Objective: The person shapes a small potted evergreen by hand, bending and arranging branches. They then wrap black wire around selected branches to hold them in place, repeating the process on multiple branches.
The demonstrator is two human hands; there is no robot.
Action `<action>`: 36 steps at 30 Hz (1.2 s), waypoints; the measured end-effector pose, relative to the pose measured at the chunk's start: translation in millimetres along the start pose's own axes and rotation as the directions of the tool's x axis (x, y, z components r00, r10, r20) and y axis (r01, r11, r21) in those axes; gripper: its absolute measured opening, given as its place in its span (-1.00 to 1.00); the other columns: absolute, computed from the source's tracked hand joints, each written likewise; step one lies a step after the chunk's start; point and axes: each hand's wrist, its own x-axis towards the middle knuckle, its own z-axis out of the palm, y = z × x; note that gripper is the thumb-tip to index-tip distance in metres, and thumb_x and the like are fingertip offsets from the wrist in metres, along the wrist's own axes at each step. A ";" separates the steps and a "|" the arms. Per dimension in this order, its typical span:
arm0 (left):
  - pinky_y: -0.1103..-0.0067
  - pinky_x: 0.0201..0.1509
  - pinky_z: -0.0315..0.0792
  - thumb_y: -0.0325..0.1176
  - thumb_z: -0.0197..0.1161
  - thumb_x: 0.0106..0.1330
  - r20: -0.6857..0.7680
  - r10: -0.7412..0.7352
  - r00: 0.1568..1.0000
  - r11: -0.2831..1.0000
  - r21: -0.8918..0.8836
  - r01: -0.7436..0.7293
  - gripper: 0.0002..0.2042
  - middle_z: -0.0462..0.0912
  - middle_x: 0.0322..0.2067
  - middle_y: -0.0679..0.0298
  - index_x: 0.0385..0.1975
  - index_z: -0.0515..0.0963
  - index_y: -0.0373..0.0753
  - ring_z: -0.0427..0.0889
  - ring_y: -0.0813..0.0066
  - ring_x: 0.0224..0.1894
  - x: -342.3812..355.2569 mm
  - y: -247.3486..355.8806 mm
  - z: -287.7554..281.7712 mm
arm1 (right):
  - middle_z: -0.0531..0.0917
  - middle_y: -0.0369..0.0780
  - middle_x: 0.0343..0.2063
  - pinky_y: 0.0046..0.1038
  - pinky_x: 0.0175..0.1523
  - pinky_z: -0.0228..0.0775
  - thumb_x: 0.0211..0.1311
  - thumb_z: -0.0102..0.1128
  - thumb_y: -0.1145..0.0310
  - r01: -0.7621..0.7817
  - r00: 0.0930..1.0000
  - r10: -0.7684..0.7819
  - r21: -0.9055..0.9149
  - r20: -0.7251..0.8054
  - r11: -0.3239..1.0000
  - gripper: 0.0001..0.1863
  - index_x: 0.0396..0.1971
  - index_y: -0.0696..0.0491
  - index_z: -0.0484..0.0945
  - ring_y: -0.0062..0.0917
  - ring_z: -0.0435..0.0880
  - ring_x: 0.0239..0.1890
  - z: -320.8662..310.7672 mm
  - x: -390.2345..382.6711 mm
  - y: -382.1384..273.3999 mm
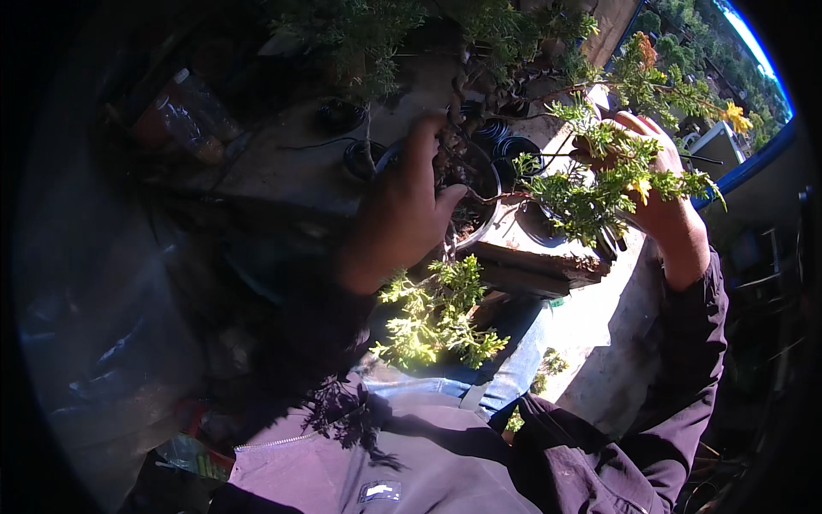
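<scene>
2 hands of mine, 1 green shrub (591,206) in 1 round pot (496,206), approx. centre, w/ 1 thick wooden block (535,270) under or just by it. Dark coils (519,152) near the pot: at least 2, exact no. can't tell. 1 clear plastic container (201,120) off to L.

My left hand (407,206): at the pot's L side, thumb & forefinger apart, trunk showing btwn them; can't tell if they touch it. My right hand (664,193): reaching fwd, fingers bent inward behind foliage, partly hidden, so can't tell if they're clamped on a branch.
</scene>
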 end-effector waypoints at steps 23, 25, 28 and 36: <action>0.18 -0.19 0.52 -0.35 0.40 0.24 -0.076 0.083 0.994 0.971 0.228 -0.063 -0.46 0.63 -0.21 -0.13 0.17 0.31 -0.23 0.64 -0.18 -0.18 -8.0 17.9 4.3 | 0.44 -0.22 -0.35 -0.38 -0.29 0.29 0.14 0.26 0.42 0.251 0.859 -0.358 -0.308 -0.367 0.917 -0.76 -0.19 0.12 0.49 -0.46 0.41 -0.40 -94.6 -25.8 -113.9; 0.18 -0.17 0.52 -0.35 0.40 0.24 -0.109 0.148 0.983 0.966 0.227 -0.120 -0.46 0.63 -0.19 -0.12 0.18 0.31 -0.23 0.64 -0.17 -0.18 -7.0 15.7 6.2 | 0.44 -0.18 -0.27 -0.36 -0.21 0.34 0.31 0.15 0.42 0.151 0.723 -0.260 -0.220 -0.641 0.964 -0.78 -0.10 0.13 0.44 -0.45 0.41 -0.33 -67.6 -47.2 -115.0; 0.21 -0.14 0.53 -0.35 0.40 0.25 -0.066 0.025 0.998 0.963 0.269 -0.007 -0.46 0.64 -0.17 -0.10 0.17 0.31 -0.23 0.65 -0.16 -0.15 -9.6 19.9 9.6 | 0.69 -0.10 -0.19 -0.50 -0.04 0.47 0.26 0.25 0.63 -0.478 0.702 0.708 0.789 0.079 0.386 -0.70 0.00 0.21 0.58 -0.42 0.64 -0.15 -12.3 -67.7 -140.2; 0.27 -0.09 0.55 -0.35 0.37 0.29 -0.117 0.013 0.993 0.977 0.214 0.013 -0.48 0.67 -0.15 -0.06 0.19 0.32 -0.24 0.68 -0.08 -0.09 -22.1 40.2 9.9 | 0.69 -0.10 -0.02 -0.47 -0.17 0.61 0.19 0.40 0.53 -0.421 0.859 0.507 0.666 0.074 0.616 -0.51 0.15 0.06 0.55 -0.39 0.75 -0.18 36.5 -19.9 -157.9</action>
